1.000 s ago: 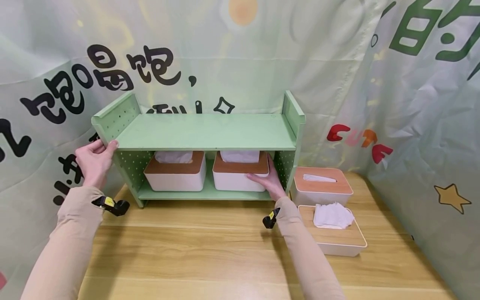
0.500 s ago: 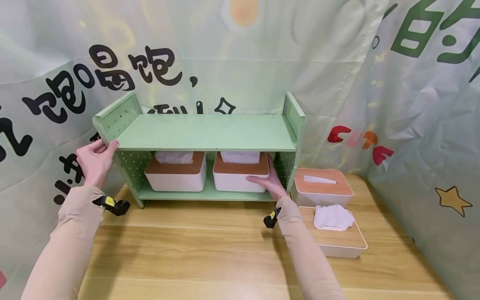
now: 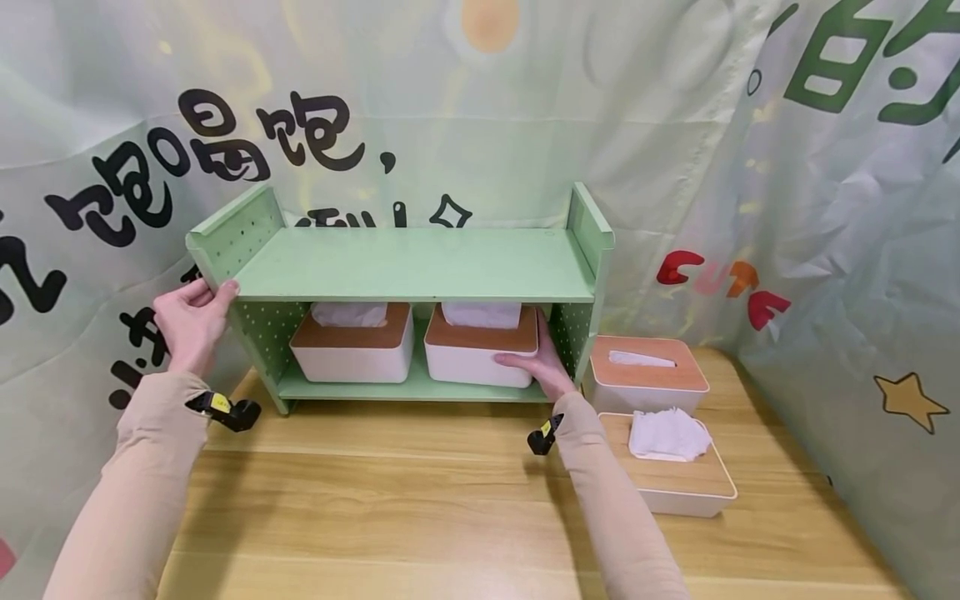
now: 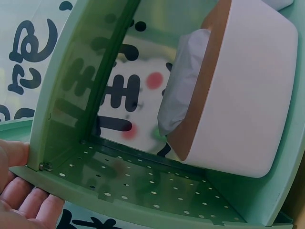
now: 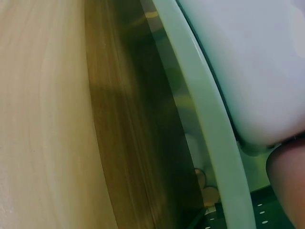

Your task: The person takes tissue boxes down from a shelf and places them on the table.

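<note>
Honestly, not much changes over the last second: the tissue box point(image 3: 476, 363) maybe creeps a hair toward the shelf's front lip at its 3 o'clock end, so its spot is basically the same. It sits in the lower bay of the green shelf point(image 3: 416, 262), around 4 o'clock from the shelf's middle. The right hand point(image 3: 542, 360) still grips its 3 o'clock end, thumb on the front. At 9 o'clock, the left hand point(image 3: 191, 327) still pinches the shelf's side edge. The box's long axis runs roughly 9-to-3, long white side facing 6 o'clock, tissue upward.
</note>
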The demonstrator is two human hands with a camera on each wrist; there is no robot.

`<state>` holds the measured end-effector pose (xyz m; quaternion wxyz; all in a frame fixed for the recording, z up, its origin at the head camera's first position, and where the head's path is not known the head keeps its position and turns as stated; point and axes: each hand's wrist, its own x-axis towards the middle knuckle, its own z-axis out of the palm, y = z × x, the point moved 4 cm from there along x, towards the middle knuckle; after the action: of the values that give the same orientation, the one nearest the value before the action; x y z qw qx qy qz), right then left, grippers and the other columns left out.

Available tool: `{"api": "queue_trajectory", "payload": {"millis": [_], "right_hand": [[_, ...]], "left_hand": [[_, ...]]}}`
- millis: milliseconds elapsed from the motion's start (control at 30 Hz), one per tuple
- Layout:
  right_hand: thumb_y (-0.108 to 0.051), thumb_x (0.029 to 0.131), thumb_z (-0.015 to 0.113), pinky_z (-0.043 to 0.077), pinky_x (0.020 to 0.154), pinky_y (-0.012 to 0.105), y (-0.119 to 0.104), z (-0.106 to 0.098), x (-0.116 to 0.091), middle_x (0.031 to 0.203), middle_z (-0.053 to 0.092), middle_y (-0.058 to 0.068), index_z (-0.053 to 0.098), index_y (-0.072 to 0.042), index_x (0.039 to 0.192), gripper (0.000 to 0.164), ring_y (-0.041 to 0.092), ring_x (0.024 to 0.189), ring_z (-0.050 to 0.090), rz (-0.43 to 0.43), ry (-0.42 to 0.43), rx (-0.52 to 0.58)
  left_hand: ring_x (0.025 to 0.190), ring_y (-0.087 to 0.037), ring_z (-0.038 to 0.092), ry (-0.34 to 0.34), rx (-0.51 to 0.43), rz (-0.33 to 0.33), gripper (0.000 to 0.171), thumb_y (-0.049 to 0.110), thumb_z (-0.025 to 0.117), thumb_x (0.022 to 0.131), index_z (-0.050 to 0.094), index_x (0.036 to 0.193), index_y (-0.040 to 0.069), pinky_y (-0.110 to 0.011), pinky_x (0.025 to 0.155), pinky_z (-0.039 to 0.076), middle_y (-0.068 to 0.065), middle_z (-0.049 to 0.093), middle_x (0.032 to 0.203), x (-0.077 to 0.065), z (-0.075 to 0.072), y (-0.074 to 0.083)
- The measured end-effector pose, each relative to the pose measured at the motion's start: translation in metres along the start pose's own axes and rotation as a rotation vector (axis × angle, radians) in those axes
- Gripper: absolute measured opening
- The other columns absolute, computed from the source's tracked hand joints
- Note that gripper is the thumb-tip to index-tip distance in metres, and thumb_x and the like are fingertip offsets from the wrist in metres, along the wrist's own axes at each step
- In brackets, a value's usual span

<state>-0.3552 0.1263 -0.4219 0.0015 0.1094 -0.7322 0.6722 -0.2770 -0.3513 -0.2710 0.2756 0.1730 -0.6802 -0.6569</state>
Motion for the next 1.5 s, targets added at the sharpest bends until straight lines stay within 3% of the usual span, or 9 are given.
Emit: {"api": "queue_trajectory", "payload": {"millis": [367, 1200, 1500], "right_hand": [[-0.01, 0.075, 0.084, 0.002, 0.131, 0.05, -0.0021, 0.0009, 0.0009, 0.172, -0.003, 0.004, -0.01, -0.026, 0.162, 0.129, 0.024, 0.159, -0.001, -0.002, -0.019, 0.044], [-0.01, 0.076, 0.083, 0.006, 0.131, 0.051, -0.0062, 0.0011, -0.001, 0.171, -0.002, 0.008, -0.006, -0.023, 0.162, 0.125, 0.026, 0.159, 0.001, -0.037, -0.021, 0.002], [-0.012, 0.073, 0.085, 0.01, 0.131, 0.051, -0.0041, 0.0009, -0.0019, 0.17, 0.006, 0.012, -0.001, -0.019, 0.162, 0.125, 0.029, 0.158, 0.009, -0.061, 0.001, -0.023]], "left_hand": [[0.059, 0.009, 0.065, -0.001, -0.026, -0.001, 0.05, 0.009, 0.074, 0.088, 0.059, 0.135, -0.001, -0.005, 0.057, 0.052, 0.027, 0.066, 0.059, -0.0015, 0.0002, 0.0013], [0.059, 0.009, 0.065, -0.008, -0.037, 0.005, 0.051, 0.008, 0.074, 0.088, 0.058, 0.136, -0.002, -0.005, 0.056, 0.052, 0.026, 0.066, 0.059, -0.0001, 0.0001, 0.003], [0.058, 0.01, 0.064, -0.006, -0.01, -0.011, 0.052, 0.01, 0.074, 0.089, 0.057, 0.136, -0.001, -0.005, 0.056, 0.052, 0.028, 0.065, 0.058, -0.0008, 0.0003, 0.0013]]}}
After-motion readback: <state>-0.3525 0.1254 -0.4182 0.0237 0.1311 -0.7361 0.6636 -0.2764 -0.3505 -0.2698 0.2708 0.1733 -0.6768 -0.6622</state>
